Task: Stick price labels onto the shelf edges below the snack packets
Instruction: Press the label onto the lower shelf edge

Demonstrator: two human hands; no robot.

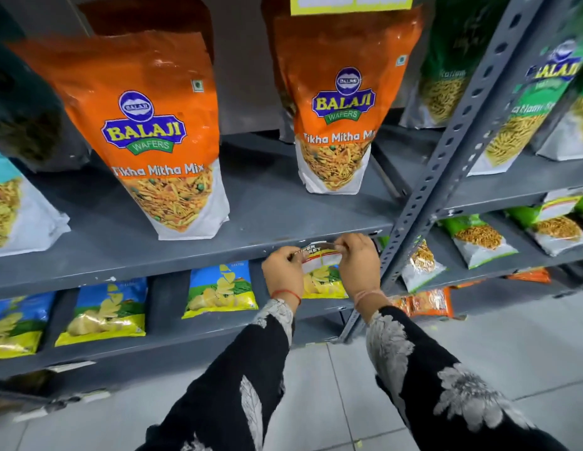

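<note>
A small price label (pixel 316 252) with printed lettering is stretched between my two hands against the front edge of the grey shelf (pixel 153 271). My left hand (pixel 283 271) pinches its left end and my right hand (pixel 358 262) pinches its right end. The label sits below the right orange Tikha Mitha Mix packet (pixel 339 125). A second, larger orange packet (pixel 153 131) stands to the left on the same shelf. The lower part of the label is bowed outward, and my fingers hide its ends.
A perforated grey upright (pixel 446 170) slants just right of my right hand. Blue-and-yellow chip packets (pixel 218 291) lie on the shelf below. Green packets (pixel 524 125) fill the neighbouring rack at right. A yellow label (pixel 352 3) hangs on the shelf above. Grey floor tiles lie below.
</note>
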